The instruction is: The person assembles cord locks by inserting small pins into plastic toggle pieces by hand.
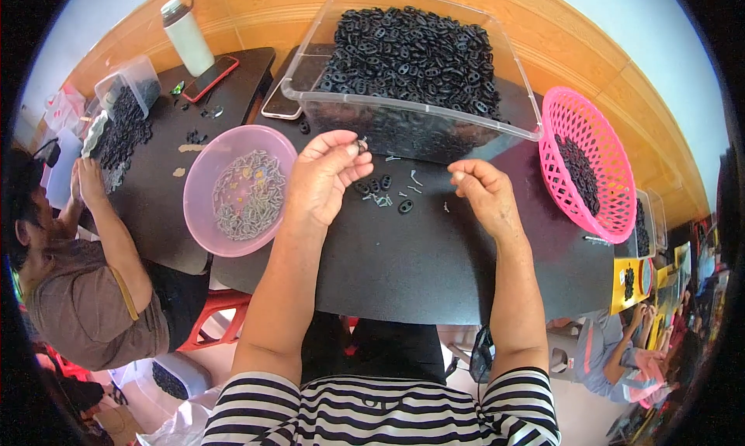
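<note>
My left hand (326, 174) pinches a small black oval piece (362, 146) between thumb and forefinger, with a bit of pale grey showing at its top. To the right, my right hand (487, 196) is closed, thumb against the bent forefinger; whatever it may hold is too small to make out. Between and below the hands lie several loose black two-holed oval pieces (406, 206) and small grey pins (380, 201). Beside my left forearm stands a pink bowl (203, 222) of grey pins.
A large clear bin (411, 108) heaped with black pieces stands behind my hands. At the right is a pink lattice basket (617, 221) with more. Left, a co-worker (93, 291) sits near a phone (211, 79) and a white bottle (188, 42). Other people sit far right.
</note>
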Demonstrator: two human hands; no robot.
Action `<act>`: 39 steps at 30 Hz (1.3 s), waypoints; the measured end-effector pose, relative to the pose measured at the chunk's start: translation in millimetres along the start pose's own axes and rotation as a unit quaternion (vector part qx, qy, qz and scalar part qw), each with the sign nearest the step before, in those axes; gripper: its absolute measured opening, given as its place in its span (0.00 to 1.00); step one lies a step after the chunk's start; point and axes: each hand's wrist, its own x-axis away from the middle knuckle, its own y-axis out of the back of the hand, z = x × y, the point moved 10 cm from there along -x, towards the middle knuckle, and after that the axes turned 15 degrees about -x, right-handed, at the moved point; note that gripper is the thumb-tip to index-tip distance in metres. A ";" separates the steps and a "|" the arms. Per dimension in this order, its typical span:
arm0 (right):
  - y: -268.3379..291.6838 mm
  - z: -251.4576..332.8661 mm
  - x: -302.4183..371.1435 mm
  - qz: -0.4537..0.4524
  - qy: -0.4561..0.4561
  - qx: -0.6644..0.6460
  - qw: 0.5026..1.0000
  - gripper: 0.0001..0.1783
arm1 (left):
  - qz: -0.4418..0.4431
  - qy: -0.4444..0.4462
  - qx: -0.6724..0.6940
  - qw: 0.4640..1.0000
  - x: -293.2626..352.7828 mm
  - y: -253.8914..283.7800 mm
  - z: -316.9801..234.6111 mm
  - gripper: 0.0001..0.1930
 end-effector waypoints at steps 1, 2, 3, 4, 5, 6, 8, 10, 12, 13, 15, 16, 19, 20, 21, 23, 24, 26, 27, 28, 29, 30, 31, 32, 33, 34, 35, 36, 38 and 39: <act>-6.3 -1.8 1.2 0.024 0.031 0.024 0.999 0.06 | -0.010 -0.004 0.009 1.000 -0.8 3.3 -1.9 0.06; -13.0 -2.8 3.9 0.047 0.063 0.048 0.996 0.06 | -0.020 -0.008 0.018 1.000 -0.6 5.0 -3.9 0.06; -31.9 16.4 11.8 0.094 0.157 0.142 0.973 0.07 | -0.023 -0.010 0.022 0.999 -0.1 6.1 -4.6 0.06; -48.2 18.9 17.0 0.138 0.158 0.177 0.962 0.08 | -0.020 -0.003 0.019 1.000 0.4 4.9 -3.2 0.06; -58.8 18.4 20.6 0.149 0.167 0.186 0.957 0.09 | -0.015 0.005 0.016 1.000 0.8 3.7 -1.4 0.06; -68.2 18.4 23.8 0.159 0.175 0.195 0.952 0.10 | -0.017 0.004 0.020 1.000 1.7 4.4 -0.8 0.06; -78.9 19.2 25.3 0.169 0.177 0.240 0.939 0.13 | 0.011 0.003 0.026 1.000 2.8 -0.9 0.9 0.06; -84.8 23.4 27.7 0.160 0.230 0.296 0.913 0.14 | 0.015 0.005 0.029 0.999 4.5 -4.3 2.3 0.06; -86.7 21.8 28.1 0.163 0.227 0.317 0.906 0.14 | 0.029 0.016 0.021 0.999 5.4 -8.5 6.6 0.06; -87.6 19.7 27.8 0.165 0.223 0.335 0.901 0.14 | 0.022 0.025 0.010 0.999 6.2 -9.4 8.1 0.06; -90.1 19.1 29.2 0.174 0.233 0.342 0.894 0.14 | 0.024 0.027 0.002 0.999 6.8 -12.1 9.4 0.06; -92.1 19.2 30.9 0.181 0.242 0.348 0.888 0.13 | 0.027 0.031 -0.009 0.999 7.5 -12.9 10.2 0.06; -91.9 21.3 32.1 0.164 0.261 0.382 0.871 0.11 | 0.047 0.028 -0.003 0.998 6.2 -18.0 13.4 0.06; -90.8 19.6 32.5 0.162 0.262 0.384 0.871 0.11 | 0.050 0.028 -0.002 0.998 7.0 -19.2 13.9 0.06; -78.6 18.9 26.4 0.127 0.234 0.313 0.912 0.10 | 0.048 0.034 -0.006 0.998 7.5 -19.2 15.4 0.06; -64.9 20.0 20.7 0.088 0.207 0.240 0.944 0.09 | 0.053 0.044 -0.015 0.998 11.1 -22.2 17.3 0.07; -49.3 4.6 13.5 0.053 0.095 0.058 0.992 0.08 | 0.057 0.044 -0.014 0.997 13.9 -25.9 17.2 0.07; -39.2 -15.0 9.6 0.012 -0.020 -0.128 0.991 0.08 | 0.069 0.076 -0.021 0.995 18.9 -33.9 25.3 0.08; -40.7 -13.7 8.3 0.018 -0.020 -0.167 0.986 0.07 | 0.087 0.080 -0.031 0.993 20.6 -38.3 28.5 0.10; -40.9 -12.8 7.2 0.025 -0.020 -0.206 0.978 0.07 | 0.090 0.082 -0.032 0.992 20.9 -41.3 31.7 0.10; -37.7 -14.0 6.0 0.022 -0.019 -0.207 0.978 0.07 | 0.100 0.096 -0.027 0.990 21.6 -46.1 37.9 0.09; -38.1 -18.1 4.7 0.028 -0.028 -0.246 0.968 0.06 | 0.107 0.111 -0.023 0.988 22.8 -49.2 43.7 0.09; -39.0 -21.1 4.1 0.035 -0.037 -0.285 0.957 0.05 | 0.118 0.115 -0.033 0.986 23.8 -52.3 47.5 0.08; -39.7 -22.1 4.1 0.033 -0.037 -0.288 0.956 0.05 | 0.119 0.117 -0.036 0.985 25.0 -54.3 48.8 0.08; -45.9 -24.5 4.0 0.045 -0.051 -0.314 0.947 0.04 | 0.122 0.121 -0.029 0.985 26.1 -56.7 49.3 0.08; -51.1 -26.6 4.0 0.057 -0.065 -0.340 0.937 0.04 | 0.125 0.125 -0.022 0.984 26.6 -58.7 49.6 0.08; -51.1 -27.4 3.3 0.056 -0.065 -0.343 0.935 0.04 | 0.121 0.119 -0.027 0.985 25.7 -58.3 48.3 0.07; -51.6 -30.1 3.0 0.057 -0.075 -0.346 0.933 0.04 | 0.120 0.120 -0.030 0.985 25.2 -57.4 49.3 0.07; -53.3 -31.4 3.5 0.058 -0.085 -0.351 0.931 0.05 | 0.126 0.114 -0.066 0.983 23.6 -54.6 52.5 0.07; -53.4 -31.0 4.8 0.054 -0.094 -0.340 0.934 0.05 | 0.125 0.114 -0.067 0.983 23.0 -53.8 54.0 0.07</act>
